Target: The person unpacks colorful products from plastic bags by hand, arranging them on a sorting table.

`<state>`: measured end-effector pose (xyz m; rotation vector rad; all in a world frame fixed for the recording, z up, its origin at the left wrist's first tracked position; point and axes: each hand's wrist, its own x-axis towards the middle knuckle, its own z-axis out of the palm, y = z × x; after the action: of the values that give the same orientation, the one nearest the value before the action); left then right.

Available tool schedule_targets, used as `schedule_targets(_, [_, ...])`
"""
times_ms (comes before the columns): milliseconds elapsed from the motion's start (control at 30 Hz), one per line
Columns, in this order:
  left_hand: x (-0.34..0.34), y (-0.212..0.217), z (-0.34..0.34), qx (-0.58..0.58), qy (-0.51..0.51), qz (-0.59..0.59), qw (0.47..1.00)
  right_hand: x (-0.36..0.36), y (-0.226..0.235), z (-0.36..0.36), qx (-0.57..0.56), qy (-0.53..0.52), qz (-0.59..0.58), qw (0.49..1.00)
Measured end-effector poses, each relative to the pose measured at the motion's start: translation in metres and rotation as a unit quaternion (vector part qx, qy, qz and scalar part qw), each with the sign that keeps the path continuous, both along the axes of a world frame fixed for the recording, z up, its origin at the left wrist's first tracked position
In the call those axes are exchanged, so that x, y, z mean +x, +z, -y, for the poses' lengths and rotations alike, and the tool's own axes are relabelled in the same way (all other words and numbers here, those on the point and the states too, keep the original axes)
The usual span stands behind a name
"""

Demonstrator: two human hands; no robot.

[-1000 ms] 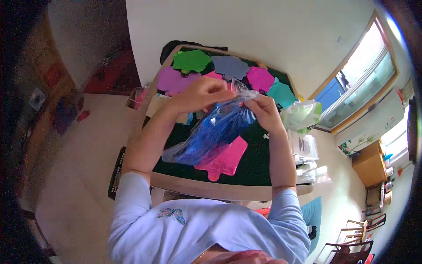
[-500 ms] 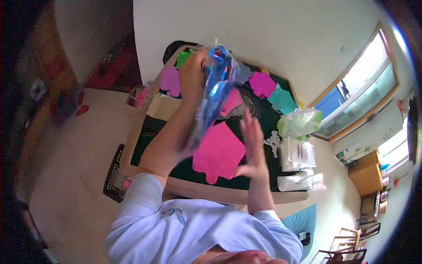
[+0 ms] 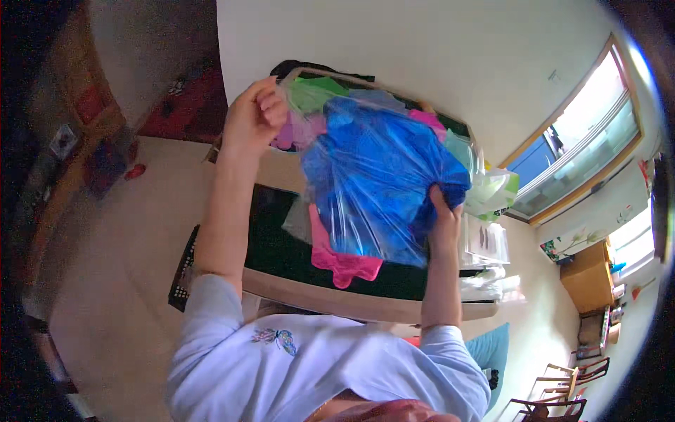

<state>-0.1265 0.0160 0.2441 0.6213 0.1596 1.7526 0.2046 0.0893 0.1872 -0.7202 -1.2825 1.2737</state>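
A clear plastic bag (image 3: pixel 355 211) with a folded blue garment (image 3: pixel 380 151) in it is held up over the table, spread wide between my hands. My left hand (image 3: pixel 259 116) is closed in a fist at the bag's upper left edge, where the film is thin and hard to see. At the lower right, my right hand (image 3: pixel 446 221) grips the bagged blue garment, thumb on top and the other fingers hidden behind. Beneath lies a bright pink folded garment (image 3: pixel 344 267), mostly covered from view.
Around the table's far side lie a green garment (image 3: pixel 313 91), a purple one (image 3: pixel 285 133) and a magenta one (image 3: pixel 430 123). At the right are a green-and-white plastic bag (image 3: pixel 492 190) and a stack of clear packaging (image 3: pixel 485 243). A wall stands behind the table.
The bagged blue garment has turned from edge-on to broadside. My left hand has moved left; my right hand, open before, has moved right and now grips the bagged garment.
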Motion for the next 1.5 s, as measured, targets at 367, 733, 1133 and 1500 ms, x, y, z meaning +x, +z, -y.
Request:
schedule_targets(367, [0.08, -0.084, 0.023, -0.155, 0.418, -0.661, 0.604, 0.025, -0.054, 0.037, 0.134, -0.076, 0.096, 0.983])
schedule_targets(733, [0.077, -0.133, 0.122, -0.26, 0.032, 0.06, 0.963, 0.037, -0.107, 0.086, -0.133, 0.029, -0.077, 0.988])
schedule_targets(1133, [-0.003, -0.162, 0.156, -0.325, 0.292, -0.238, 0.868, 0.079, -0.114, 0.07, -0.127, -0.011, -0.086, 0.988])
schedule_targets(1500, [0.096, -0.097, 0.099, -0.111, 0.389, -0.575, 0.711, 0.067, -0.128, 0.066, -0.115, 0.02, -0.043, 0.992])
